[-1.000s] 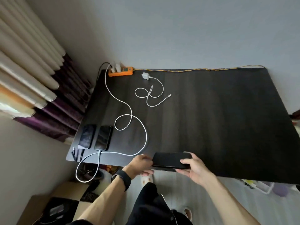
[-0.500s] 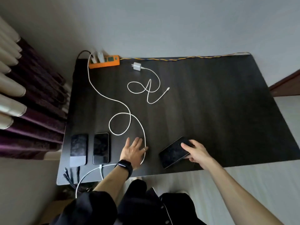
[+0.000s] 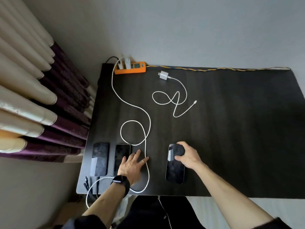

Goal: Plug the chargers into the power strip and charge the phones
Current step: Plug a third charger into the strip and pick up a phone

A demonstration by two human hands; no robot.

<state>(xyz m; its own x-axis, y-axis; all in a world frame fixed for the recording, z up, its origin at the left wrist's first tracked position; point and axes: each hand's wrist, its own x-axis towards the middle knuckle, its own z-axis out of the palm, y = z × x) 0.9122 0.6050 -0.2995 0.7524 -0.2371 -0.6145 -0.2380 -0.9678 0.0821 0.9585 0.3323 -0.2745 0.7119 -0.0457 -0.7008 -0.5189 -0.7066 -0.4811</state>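
An orange power strip (image 3: 132, 68) lies at the table's far left corner with two white chargers plugged into it. A third white charger (image 3: 163, 75) with its looped cable (image 3: 176, 100) lies loose to the right of the strip. Two dark phones (image 3: 100, 158) (image 3: 121, 154) rest side by side near the front left edge; a long white cable (image 3: 149, 123) runs from the strip toward them. My left hand (image 3: 132, 166) lies flat with spread fingers beside the second phone. My right hand (image 3: 188, 156) grips the far end of a third dark phone (image 3: 175, 171) lying on the table.
The black table (image 3: 231, 129) stands against a grey wall, with cream and purple curtains (image 3: 41, 104) at its left. A yellow-blue braided cord (image 3: 214, 69) runs along the back edge. Black cable ends (image 3: 87, 183) hang at the front left corner.
The third phone has gone from being held at the table's front edge to lying lengthwise on the table under my right hand. My left hand let go and now rests flat near the cable.
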